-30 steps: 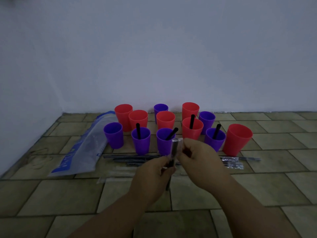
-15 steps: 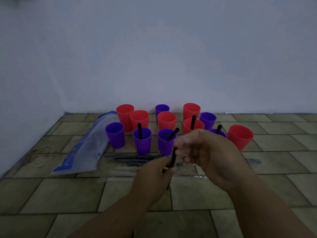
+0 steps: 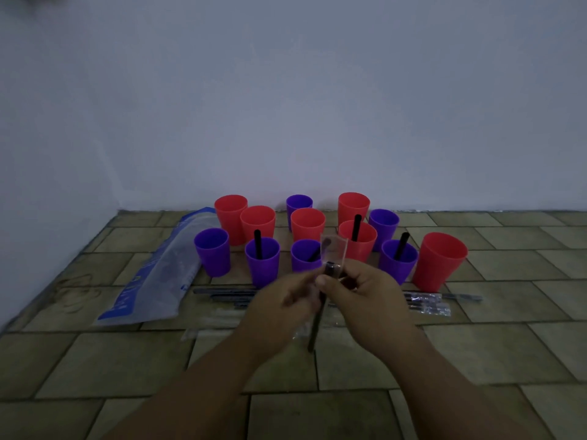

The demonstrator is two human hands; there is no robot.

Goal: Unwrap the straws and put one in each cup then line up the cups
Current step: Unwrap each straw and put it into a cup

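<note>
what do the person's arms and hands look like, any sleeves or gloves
The left hand and right hand are bare, no gloves. Both forearms are bare too: no sleeves, watch or bands in view. Blur hides any rings.

left hand (image 3: 281, 308), right hand (image 3: 365, 296), both pinching

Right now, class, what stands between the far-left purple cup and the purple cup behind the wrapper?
Another purple cup holding a black straw, shown in the head view.
</note>
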